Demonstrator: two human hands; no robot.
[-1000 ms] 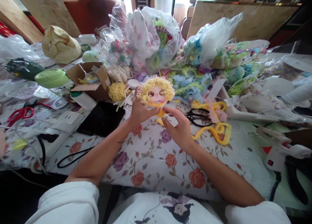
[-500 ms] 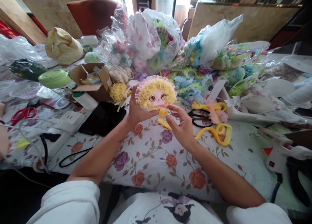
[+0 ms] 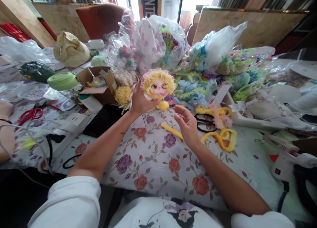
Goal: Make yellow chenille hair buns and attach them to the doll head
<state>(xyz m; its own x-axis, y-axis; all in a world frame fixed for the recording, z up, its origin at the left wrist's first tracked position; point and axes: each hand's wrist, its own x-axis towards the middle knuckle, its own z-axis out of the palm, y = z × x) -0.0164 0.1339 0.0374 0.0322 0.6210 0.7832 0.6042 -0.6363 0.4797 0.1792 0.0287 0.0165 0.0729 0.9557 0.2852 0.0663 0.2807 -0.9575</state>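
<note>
My left hand (image 3: 141,99) is closed round a doll's head (image 3: 158,85) with curly yellow hair, a painted face and a pale pink frilled edge. A small yellow pompom (image 3: 162,105) hangs just below the face, near my left thumb. To the right, my right hand (image 3: 187,122) is apart from the doll, with its fingers bent loosely and nothing visible in them. Under and beside that hand lies a fuzzy yellow strip (image 3: 171,130), with more of it looped to the right. Black-handled scissors (image 3: 205,122) rest close to my right fingers.
A hot glue gun (image 3: 279,158) lies at the right. On the left are red scissors (image 3: 31,114), a power strip (image 3: 71,125), a black tablet-like slab (image 3: 101,120) and a cardboard box (image 3: 95,84). Plastic bags (image 3: 148,43) are heaped behind. Another person's arm (image 3: 5,132) shows at the left edge.
My right hand has drawn away from the pompom, down and right. My left hand has lifted and tilted the doll's head slightly. The camera view has shifted a little.
</note>
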